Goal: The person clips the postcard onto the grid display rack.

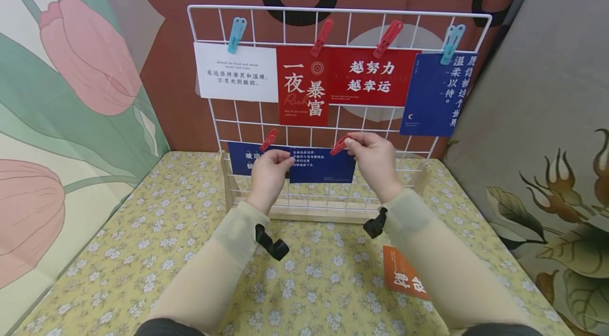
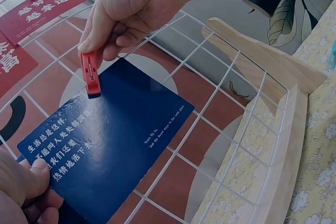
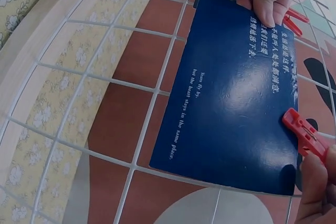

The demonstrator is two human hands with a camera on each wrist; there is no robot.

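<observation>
My left hand (image 1: 269, 175) pinches the left edge of a dark blue card (image 1: 322, 171) with white writing, thumb on its front. The card lies against the lower part of a white wire grid (image 1: 333, 9). My right hand (image 1: 376, 159) pinches a red clothespin (image 1: 340, 145) by its handle end. In the left wrist view this clothespin (image 2: 91, 74) has its tip at the card's top edge. Beside the left hand hangs another blue card (image 1: 240, 159), partly covered by that hand, with a red clothespin (image 1: 268, 139) at its top.
Along the grid's upper row hang a white card (image 1: 236, 87), two red cards (image 1: 304, 66) and a blue card (image 1: 425, 98), held by blue and red clothespins. A wooden base (image 1: 304, 213) supports the grid on a flowered tablecloth. An orange card (image 1: 399, 270) lies by the right forearm.
</observation>
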